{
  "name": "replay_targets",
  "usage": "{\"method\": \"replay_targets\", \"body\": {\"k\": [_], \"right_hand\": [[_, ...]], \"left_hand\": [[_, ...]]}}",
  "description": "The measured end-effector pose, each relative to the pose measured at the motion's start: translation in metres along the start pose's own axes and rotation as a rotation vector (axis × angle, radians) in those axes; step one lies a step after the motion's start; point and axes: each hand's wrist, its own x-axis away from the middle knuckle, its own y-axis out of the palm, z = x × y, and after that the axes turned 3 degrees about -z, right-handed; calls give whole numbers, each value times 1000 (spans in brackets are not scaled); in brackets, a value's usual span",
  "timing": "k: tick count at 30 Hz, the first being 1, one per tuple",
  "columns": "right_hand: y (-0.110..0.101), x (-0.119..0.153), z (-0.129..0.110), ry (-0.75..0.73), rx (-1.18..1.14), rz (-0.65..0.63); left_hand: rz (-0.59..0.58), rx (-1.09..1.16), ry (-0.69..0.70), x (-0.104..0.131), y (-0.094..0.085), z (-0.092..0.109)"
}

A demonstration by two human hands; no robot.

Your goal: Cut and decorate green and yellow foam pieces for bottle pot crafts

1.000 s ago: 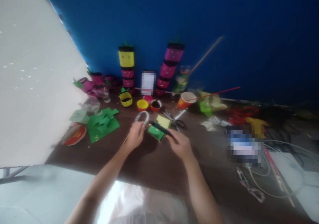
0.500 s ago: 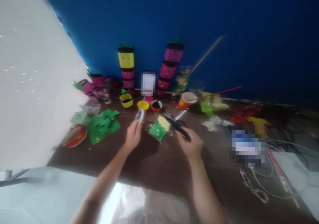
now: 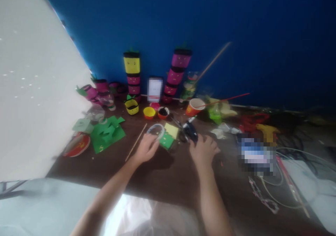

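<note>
My left hand (image 3: pixel 147 148) is closed on the rim of a pale roll of tape (image 3: pixel 160 127), tilted over the table left of the green paper. My right hand (image 3: pixel 204 151) has its thumb and forefinger at the lower end of a black tool (image 3: pixel 191 130); its other fingers are loosely spread. Motion blur hides the tool's exact kind. Beside it lie scissors (image 3: pixel 182 129), their blades pointing away from me. Between my hands are a green paper piece (image 3: pixel 166 141) and a yellow paper piece (image 3: pixel 172 131). A thin wooden stick (image 3: pixel 135 142) lies left of the tape.
Yellow and dark small cups (image 3: pixel 149 112) stand ahead, with a paper cup (image 3: pixel 195 107) to their right. Stacked purple and yellow containers (image 3: pixel 132 64) line the blue wall. Green paper (image 3: pixel 109 136) lies left; a phone (image 3: pixel 256 154) and cables lie right.
My left hand has moved right and turned the tape roll, revealing the wooden stick. My right hand's grip on the black tool has loosened, and the tool now stands more upright.
</note>
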Motion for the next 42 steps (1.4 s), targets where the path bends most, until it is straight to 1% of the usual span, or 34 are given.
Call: {"method": "replay_targets", "body": {"k": [2,3,4,5,7,9,12,16,22,25,32,37,42], "right_hand": [[0,2,-10,-119,-220,2],[0,3,-17,-182,-375,-25],[0,6,-24,-234,-513,-78],[0,8,-31,-257,-601,-102],[0,14,-44,-289,-709,-116],[-1,19,-54,-316,-765,-124],[-2,20,-60,-367,-798,-101],[-3,19,-61,-418,-797,-62],[-1,22,-60,-452,-750,-74],[1,23,-58,-476,-751,-76],[4,24,-57,-483,-718,-92],[4,25,-57,-441,-712,-106],[4,27,-61,-344,-740,-135]], "left_hand": [[-66,-40,24,0,4,1],[-104,-50,33,0,5,2],[-138,-52,41,0,7,3],[-168,-47,49,1,8,4],[-211,-22,72,1,9,6],[-231,1,88,2,10,9],[-234,19,81,3,10,11],[-231,37,71,3,11,12],[-229,26,55,4,11,12],[-226,11,69,5,11,12],[-226,2,78,6,12,11],[-227,10,70,6,12,12],[-224,41,49,5,12,13]]}}
